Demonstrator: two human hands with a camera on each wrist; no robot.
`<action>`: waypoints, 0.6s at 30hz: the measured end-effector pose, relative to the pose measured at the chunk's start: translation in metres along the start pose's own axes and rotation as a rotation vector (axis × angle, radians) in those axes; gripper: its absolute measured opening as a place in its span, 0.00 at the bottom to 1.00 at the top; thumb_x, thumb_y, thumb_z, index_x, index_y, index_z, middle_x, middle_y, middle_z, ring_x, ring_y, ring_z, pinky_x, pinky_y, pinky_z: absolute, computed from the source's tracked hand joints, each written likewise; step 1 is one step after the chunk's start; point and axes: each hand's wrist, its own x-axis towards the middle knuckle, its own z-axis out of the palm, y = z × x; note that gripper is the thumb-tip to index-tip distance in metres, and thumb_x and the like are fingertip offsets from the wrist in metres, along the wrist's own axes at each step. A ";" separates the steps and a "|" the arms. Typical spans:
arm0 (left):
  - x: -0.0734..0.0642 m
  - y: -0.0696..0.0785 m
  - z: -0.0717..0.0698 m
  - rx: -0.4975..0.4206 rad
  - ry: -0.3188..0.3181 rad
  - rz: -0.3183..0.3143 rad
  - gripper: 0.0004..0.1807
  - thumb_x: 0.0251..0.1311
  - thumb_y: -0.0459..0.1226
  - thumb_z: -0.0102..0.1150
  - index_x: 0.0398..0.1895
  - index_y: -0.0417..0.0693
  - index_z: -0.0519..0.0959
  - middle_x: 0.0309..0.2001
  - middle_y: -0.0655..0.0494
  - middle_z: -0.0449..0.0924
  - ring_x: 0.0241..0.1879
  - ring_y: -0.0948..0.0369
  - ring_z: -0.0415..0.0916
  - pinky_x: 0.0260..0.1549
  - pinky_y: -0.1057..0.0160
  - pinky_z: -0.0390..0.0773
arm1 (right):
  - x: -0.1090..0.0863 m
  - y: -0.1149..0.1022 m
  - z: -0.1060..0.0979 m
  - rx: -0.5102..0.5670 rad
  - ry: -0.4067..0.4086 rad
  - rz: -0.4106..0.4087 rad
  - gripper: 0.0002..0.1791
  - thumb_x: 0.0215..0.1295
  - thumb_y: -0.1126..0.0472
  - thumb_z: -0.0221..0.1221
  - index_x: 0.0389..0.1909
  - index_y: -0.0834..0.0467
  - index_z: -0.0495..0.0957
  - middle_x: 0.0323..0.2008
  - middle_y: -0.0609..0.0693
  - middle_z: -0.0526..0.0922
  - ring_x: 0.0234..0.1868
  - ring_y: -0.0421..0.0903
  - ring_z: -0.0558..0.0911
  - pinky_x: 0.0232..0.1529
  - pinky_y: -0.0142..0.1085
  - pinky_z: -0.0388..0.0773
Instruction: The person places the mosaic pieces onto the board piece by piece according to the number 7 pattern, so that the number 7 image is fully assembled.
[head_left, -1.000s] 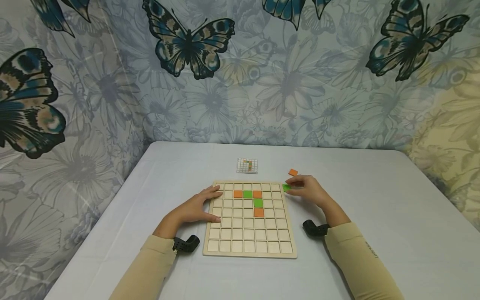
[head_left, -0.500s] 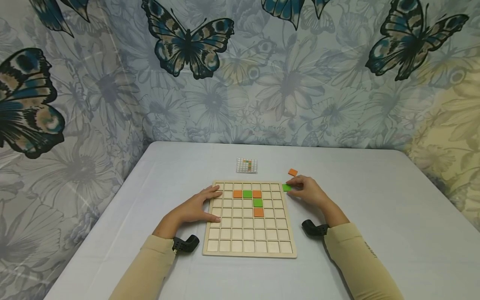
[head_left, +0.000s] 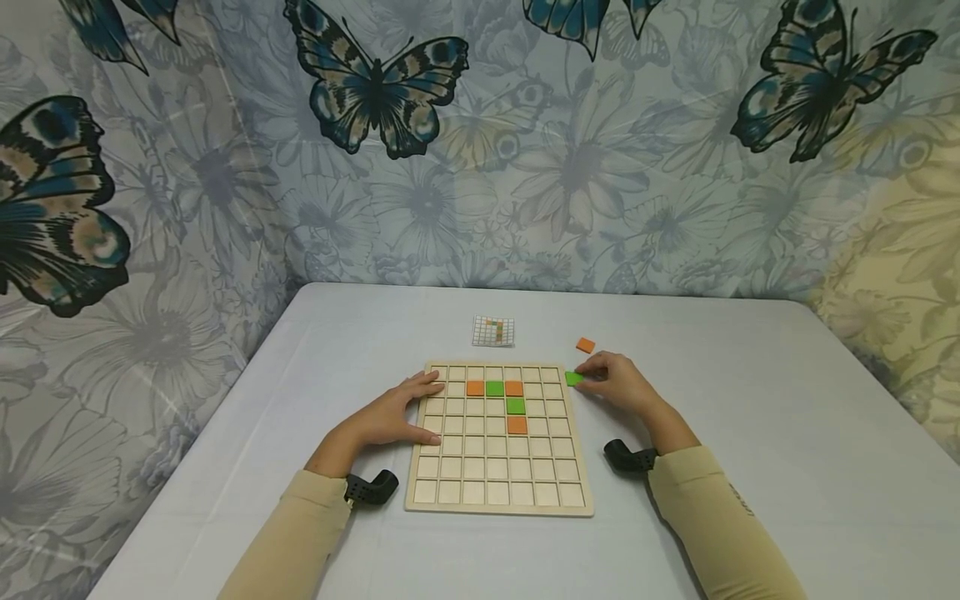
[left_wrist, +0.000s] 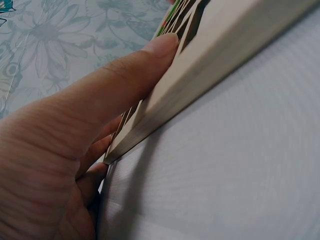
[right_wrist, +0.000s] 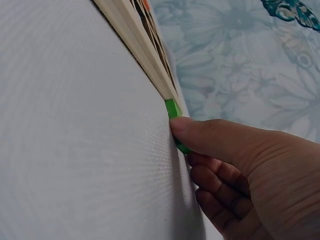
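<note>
My right hand (head_left: 617, 382) pinches a green square tile (head_left: 573, 378) between thumb and fingers, beside the upper right edge of the wooden grid board (head_left: 498, 510). In the right wrist view, the green tile (right_wrist: 171, 107) stands right at the board's edge. My left hand (head_left: 386, 414) rests on the board's left edge with thumb and fingers spread apart. Its thumb (left_wrist: 162, 46) lies on the rim in the left wrist view. Several orange and green tiles sit in the grid, among them an orange tile (head_left: 517, 425) at the lower end of a short column.
A loose orange tile (head_left: 585, 345) lies on the white table (head_left: 675, 533) beyond my right hand. Behind the board is a small card (head_left: 493, 332) printed with a grid and coloured squares. A butterfly-patterned cloth (head_left: 480, 192) hangs behind the table.
My right hand has shifted slightly, and the green tile has moved a little toward me, turning slightly along the board's edge. The left hand keeps its place.
</note>
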 end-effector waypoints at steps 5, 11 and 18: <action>0.000 0.000 0.000 0.004 -0.001 0.001 0.47 0.41 0.52 0.72 0.68 0.53 0.64 0.74 0.57 0.48 0.74 0.49 0.38 0.68 0.40 0.47 | -0.001 -0.002 -0.001 -0.017 0.011 -0.002 0.12 0.55 0.65 0.65 0.40 0.66 0.81 0.41 0.61 0.81 0.45 0.56 0.79 0.50 0.48 0.76; 0.000 -0.001 0.000 0.004 0.000 0.001 0.47 0.41 0.52 0.72 0.68 0.53 0.64 0.74 0.57 0.48 0.74 0.49 0.38 0.68 0.40 0.47 | -0.001 -0.003 -0.003 -0.018 0.008 0.014 0.13 0.53 0.63 0.66 0.39 0.66 0.82 0.40 0.60 0.82 0.42 0.54 0.80 0.47 0.46 0.77; 0.000 -0.001 0.000 -0.008 -0.001 0.000 0.48 0.40 0.53 0.72 0.68 0.54 0.64 0.74 0.58 0.48 0.74 0.49 0.38 0.68 0.40 0.47 | -0.003 -0.012 -0.007 -0.018 -0.016 -0.031 0.14 0.53 0.63 0.66 0.39 0.66 0.81 0.39 0.60 0.82 0.43 0.55 0.81 0.46 0.47 0.78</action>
